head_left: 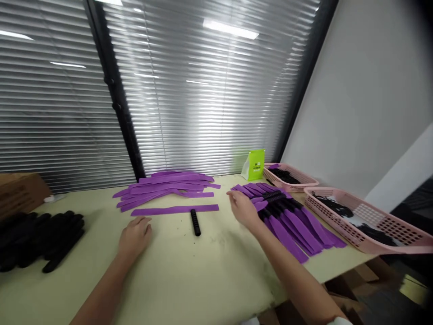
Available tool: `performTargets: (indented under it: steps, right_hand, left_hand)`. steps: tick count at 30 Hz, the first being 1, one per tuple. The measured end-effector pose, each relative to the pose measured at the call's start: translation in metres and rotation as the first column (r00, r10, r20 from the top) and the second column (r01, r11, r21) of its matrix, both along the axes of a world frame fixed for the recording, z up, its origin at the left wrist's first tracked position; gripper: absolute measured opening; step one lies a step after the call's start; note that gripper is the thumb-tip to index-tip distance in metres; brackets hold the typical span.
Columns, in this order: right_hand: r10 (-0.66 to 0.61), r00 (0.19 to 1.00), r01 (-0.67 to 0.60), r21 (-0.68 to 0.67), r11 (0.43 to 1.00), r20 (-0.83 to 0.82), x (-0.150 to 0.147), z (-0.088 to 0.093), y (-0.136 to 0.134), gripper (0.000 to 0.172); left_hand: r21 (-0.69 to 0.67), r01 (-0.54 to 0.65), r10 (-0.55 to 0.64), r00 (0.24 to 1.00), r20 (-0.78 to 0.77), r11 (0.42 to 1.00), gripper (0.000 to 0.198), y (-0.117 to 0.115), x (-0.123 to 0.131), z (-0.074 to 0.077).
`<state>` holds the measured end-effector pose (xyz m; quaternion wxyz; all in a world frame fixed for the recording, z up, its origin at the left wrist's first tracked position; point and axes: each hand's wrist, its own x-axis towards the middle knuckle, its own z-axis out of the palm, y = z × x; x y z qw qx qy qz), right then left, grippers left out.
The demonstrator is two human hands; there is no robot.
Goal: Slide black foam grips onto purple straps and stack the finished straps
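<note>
My left hand (pixel 135 235) is by the table's left middle, just below the left end of a single purple strip (pixel 169 210). Its fingers are loosely bent, the thumb apart from them, with nothing between. My right hand (pixel 242 208) is raised past that strip's right end, fingers curled together and nothing seen in them. A short black ribbed tube (pixel 195 222) lies between my hands, its upper end touching or overlapping the strip. Beyond is a pile of purple strips (pixel 169 183). Right of my right hand lie several purple strips with black tubes around their middles (pixel 291 212), partly hidden by my hand and forearm.
Black ribbed tubes (pixel 37 239) are heaped at the left, near a cardboard box (pixel 22 194). A green-and-white pouch (pixel 256 165) stands at the back. Two pink baskets (pixel 358 239) (pixel 306 182) with black items line the right side. Window blinds (pixel 203 113) rise behind the table (pixel 189 289).
</note>
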<state>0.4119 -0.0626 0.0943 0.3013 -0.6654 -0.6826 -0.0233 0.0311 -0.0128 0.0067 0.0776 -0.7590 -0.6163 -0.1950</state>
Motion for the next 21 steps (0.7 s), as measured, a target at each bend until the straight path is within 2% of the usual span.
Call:
performTargets:
  steps: [3,5,7,8,11,15,21]
  right_hand:
    - [0.037,0.999,-0.028,-0.220,0.975,0.035,-0.069,-0.019,0.007,0.037]
    - [0.030,0.997,-0.004,-0.341,0.940,0.072,-0.104,-0.036,0.010,0.050]
    - [0.034,0.991,0.018,-0.386,0.923,0.127,-0.127,-0.052,0.011,0.056]
    - [0.048,0.987,0.016,-0.383,0.924,0.156,-0.133,-0.059,0.010,0.054]
    - [0.140,0.966,-0.066,-0.315,0.947,0.218,-0.137,-0.075,0.009,0.039]
    - [0.272,0.929,-0.219,-0.219,0.951,0.252,-0.128,-0.083,0.007,0.037]
    - [0.272,0.938,-0.231,-0.199,0.952,0.214,-0.127,-0.085,0.007,0.034]
  left_hand:
    - [-0.014,-0.061,0.061,0.998,0.006,0.998,0.038,0.000,-0.004,0.002]
    - [-0.052,-0.094,0.094,0.996,-0.012,0.994,0.039,-0.002,-0.002,0.005]
    - [-0.075,-0.074,0.071,0.997,-0.039,0.994,0.042,-0.004,0.004,0.006]
    - [-0.085,-0.039,0.035,0.998,-0.046,0.996,0.043,-0.005,0.007,0.007]
    - [-0.122,0.057,-0.064,0.997,-0.050,0.991,0.046,-0.004,0.013,0.007]
    - [-0.215,0.063,-0.069,0.997,-0.022,0.975,0.052,0.001,0.014,0.003]
    - [-0.310,0.015,-0.027,0.999,-0.034,0.951,0.062,0.006,0.013,0.000]
